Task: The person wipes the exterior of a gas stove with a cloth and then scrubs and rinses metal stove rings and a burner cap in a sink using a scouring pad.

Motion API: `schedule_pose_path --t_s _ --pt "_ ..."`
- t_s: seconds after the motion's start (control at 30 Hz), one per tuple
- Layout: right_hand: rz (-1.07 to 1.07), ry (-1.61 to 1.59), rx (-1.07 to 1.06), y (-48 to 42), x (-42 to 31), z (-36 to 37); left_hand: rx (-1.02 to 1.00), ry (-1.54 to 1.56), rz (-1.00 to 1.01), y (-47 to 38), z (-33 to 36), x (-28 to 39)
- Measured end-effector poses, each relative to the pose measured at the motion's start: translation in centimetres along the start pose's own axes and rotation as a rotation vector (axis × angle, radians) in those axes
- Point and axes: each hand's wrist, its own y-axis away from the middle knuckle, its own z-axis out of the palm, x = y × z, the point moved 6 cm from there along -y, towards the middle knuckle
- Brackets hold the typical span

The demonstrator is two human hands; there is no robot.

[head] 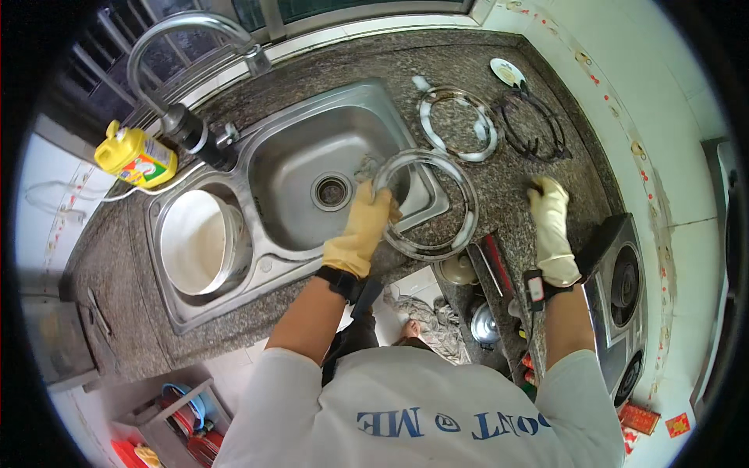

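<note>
My left hand [364, 225], in a yellow rubber glove, grips the left side of a round metal stove ring [470, 221] over the right edge of the steel sink [287, 216]. A crumpled scrubber [368, 168] shows just beyond its fingertips; whether the fingers touch it I cannot tell. My right hand [549, 199], in a pale yellow glove, hovers or rests over the granite counter, its fingers curled; whether it holds anything is unclear. Above the held ring lies a second metal ring [426, 126] with white foam on it. Beside that ring is a black pan support [522, 151].
A white pot [193, 243] stands in the small left basin. Behind it are a yellow detergent jug [140, 158] and a curved faucet [193, 23]. A small dish [507, 71] lies at the back right, and a gas stove [608, 333] is at the right.
</note>
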Motion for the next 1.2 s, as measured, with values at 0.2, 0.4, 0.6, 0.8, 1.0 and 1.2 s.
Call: schedule_pose_path --t_s 0.2,0.4,0.6,0.8,1.0,1.2 --pt "-0.481 -0.527 0.003 -0.6 -20.7 3.0 0.068 -0.059 -0.077 0.4 1.9 1.5" --pt "-0.277 -0.534 -0.017 -3.3 -20.1 5.7 0.195 -0.554 0.464 -0.2 2.1 6.5" --pt "-0.506 -0.573 0.133 -4.2 -24.1 3.1 0.144 -0.638 0.537 0.5 2.4 10.7" --pt "0.183 -0.775 -0.251 -6.4 -16.6 3.2 0.170 -0.699 0.408 1.6 1.7 10.4" --pt "-0.786 -0.517 0.032 -5.6 -23.5 -2.4 0.096 -0.845 0.475 1.6 3.8 11.6" --pt "-0.790 -0.591 -0.244 -7.3 -22.1 -0.3 0.036 -0.873 0.507 1.7 5.2 12.7"
